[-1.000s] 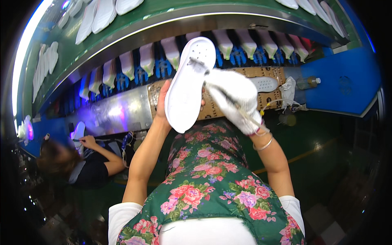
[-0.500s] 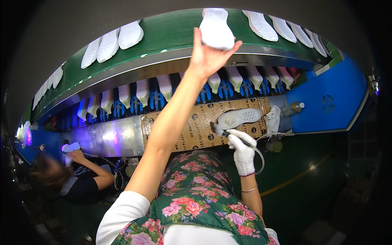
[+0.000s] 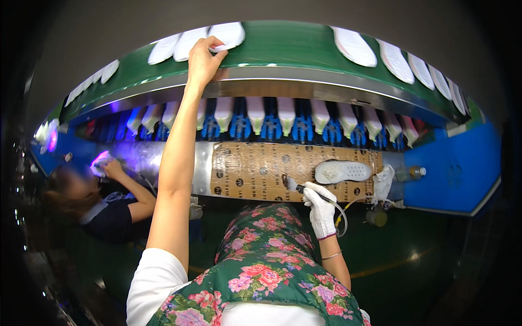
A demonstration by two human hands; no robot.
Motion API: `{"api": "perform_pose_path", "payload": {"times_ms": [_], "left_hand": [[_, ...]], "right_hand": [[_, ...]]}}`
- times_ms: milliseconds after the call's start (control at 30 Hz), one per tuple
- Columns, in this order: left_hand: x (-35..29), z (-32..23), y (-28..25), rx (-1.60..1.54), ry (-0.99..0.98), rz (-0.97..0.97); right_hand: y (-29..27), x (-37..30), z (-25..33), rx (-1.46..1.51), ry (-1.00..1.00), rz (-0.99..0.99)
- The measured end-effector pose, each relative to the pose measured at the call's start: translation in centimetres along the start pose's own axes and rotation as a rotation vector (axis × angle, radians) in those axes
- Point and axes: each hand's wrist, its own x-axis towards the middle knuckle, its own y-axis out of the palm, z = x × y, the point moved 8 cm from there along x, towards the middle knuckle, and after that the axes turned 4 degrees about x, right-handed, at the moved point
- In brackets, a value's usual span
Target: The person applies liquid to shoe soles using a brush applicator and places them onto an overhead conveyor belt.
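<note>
My bare left hand (image 3: 203, 61) reaches across to the green belt, its thumb and fingers closed on the near end of a white shoe sole (image 3: 228, 33). That sole is the rightmost of three lying side by side there. In my white-gloved right hand (image 3: 319, 211) is a dark-tipped brush (image 3: 292, 184) with a thin tube trailing from it. The brush points left over a cardboard sheet (image 3: 244, 163) and looks apart from a whitish sole with small holes (image 3: 343, 171), which lies flat on that sheet just beyond my glove.
More white soles (image 3: 354, 46) lie along the green belt (image 3: 283, 46). Under its metal edge hangs a row of pale shoe forms (image 3: 285, 114) in blue holders. A bottle (image 3: 410, 173) and white cloth (image 3: 384, 182) sit at right. Another person (image 3: 103, 201) works at left.
My left hand has let go of one sole, moved left and closed on another. The belt's soles appear shifted right. The brush stays in my right hand, and the view has shifted.
</note>
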Motion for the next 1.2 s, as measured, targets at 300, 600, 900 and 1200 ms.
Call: {"api": "perform_pose_path", "payload": {"times_ms": [300, 600, 900, 1200], "left_hand": [[-15.7, 6.0, -16.3, -0.761, -0.097, -0.632], [-25.8, 2.6, -1.0, -1.356, -0.709, 0.121], [-37.7, -9.3, 5.2, -2.551, -1.021, 0.366], [-34.1, -9.6, 3.7, -2.071, -1.008, 0.421]], "right_hand": [[3.4, 2.2, 5.8, 0.405, -0.029, 0.153], [16.3, -3.5, 10.4, -0.038, -0.086, 0.532], [17.2, -3.1, 7.9, -0.275, -0.117, 0.527], [20.5, -4.8, 11.6, -0.499, -0.819, 0.596]]}}
